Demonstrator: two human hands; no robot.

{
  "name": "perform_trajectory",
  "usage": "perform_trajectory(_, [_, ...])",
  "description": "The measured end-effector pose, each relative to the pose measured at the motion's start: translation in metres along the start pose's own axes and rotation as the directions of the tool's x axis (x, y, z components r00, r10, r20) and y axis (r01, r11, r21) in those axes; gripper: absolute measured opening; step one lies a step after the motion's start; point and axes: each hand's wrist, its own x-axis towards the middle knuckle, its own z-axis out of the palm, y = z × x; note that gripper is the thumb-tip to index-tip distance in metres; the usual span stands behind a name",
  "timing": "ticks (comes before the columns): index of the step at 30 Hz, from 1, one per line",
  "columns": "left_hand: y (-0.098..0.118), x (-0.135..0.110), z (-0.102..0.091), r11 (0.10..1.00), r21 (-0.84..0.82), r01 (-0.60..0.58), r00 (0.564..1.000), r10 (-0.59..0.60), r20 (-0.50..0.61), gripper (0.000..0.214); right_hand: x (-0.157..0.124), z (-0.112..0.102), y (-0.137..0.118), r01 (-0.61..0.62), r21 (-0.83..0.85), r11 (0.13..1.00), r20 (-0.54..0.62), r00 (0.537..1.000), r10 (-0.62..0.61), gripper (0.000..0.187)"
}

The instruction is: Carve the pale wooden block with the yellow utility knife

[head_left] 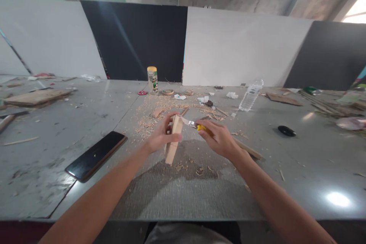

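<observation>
My left hand point(163, 134) is closed round a pale block of wood point(173, 146), its thumb across the near face. The block stands tilted above the table point(160, 198), its lower end toward me. In my right hand point(219, 137) is a yellow-handled utility knife point(203, 128), the fingers wrapped round its handle. The knife's blade points left and meets, or nearly meets, the upper right edge of the block. Curled wood shavings point(183, 167) lie on the table just below the block.
A phone point(95, 155) lies to the left, a black oval object point(286, 131) to the right. Behind the hands stand a yellow-lidded bottle point(152, 80) and a leaning clear plastic bottle point(251, 95). A wooden stick point(248, 148) lies beside my right wrist. Boards point(37, 97) rest at far left.
</observation>
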Motion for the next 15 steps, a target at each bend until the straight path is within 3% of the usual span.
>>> perform_trajectory(15, [-0.004, 0.001, 0.001, 0.999, 0.033, -0.022, 1.0, 0.022, -0.002, 0.07, -0.002, 0.004, -0.014, 0.102, -0.17, 0.98, -0.153, 0.98, -0.129, 0.028])
